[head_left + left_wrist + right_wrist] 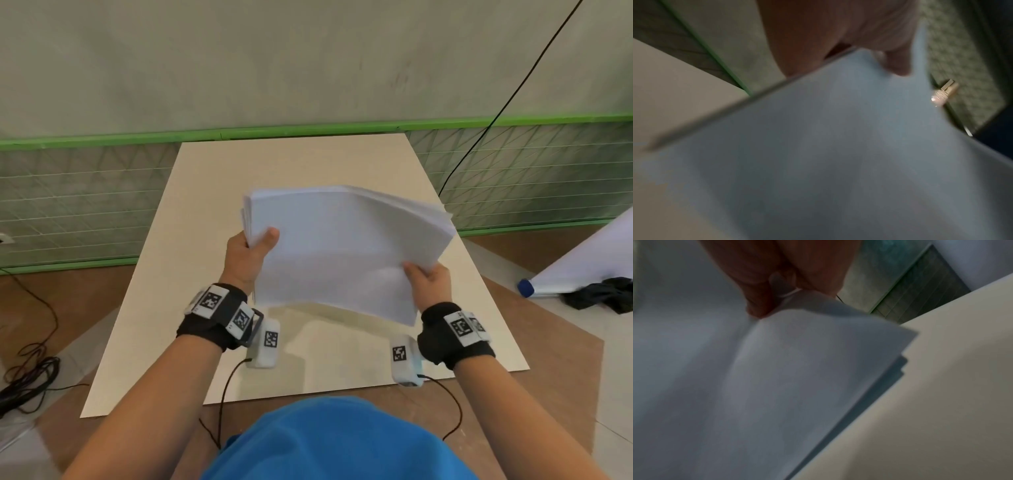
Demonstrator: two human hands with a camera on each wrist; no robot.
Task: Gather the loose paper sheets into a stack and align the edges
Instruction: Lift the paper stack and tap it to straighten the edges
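Head view: stack (342, 246) held up over the worktop (212, 192), long side running left to right; left hand (248, 255) pinching the left edge, right hand (428, 284) pinching the near right corner; edges uneven, fanned at far right.

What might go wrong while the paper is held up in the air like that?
The paper stack is held off the board only at its two sides by the left hand and right hand. Its sheets are fanned and stepped at the corner, so some may slip out or crease.
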